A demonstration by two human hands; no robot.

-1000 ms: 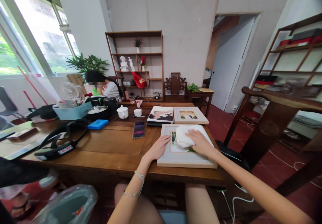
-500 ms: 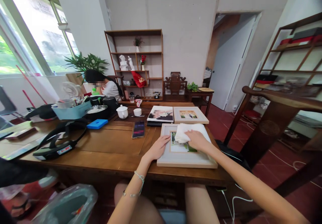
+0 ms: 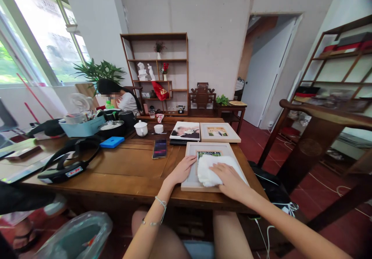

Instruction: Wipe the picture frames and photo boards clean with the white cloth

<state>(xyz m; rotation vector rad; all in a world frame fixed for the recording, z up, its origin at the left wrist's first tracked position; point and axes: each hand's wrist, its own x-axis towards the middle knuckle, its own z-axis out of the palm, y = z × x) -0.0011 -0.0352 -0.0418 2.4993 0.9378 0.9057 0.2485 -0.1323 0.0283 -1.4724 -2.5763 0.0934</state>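
The picture frame [image 3: 208, 146] lies flat on the desk [image 3: 130, 170]. The left hand [image 3: 181, 171] rests open on the frame's left side and grips nothing. The right hand [image 3: 229, 179] presses flat, fingers spread, on a white cloth [image 3: 205, 172] on top of the frame. The cloth is soft and light. The frame looks stiff, and its front may break easily, so hold it by its wooden edges.

The white cloth [image 3: 207, 171] and right hand [image 3: 229, 179] hide most of the picture frame [image 3: 207, 147]
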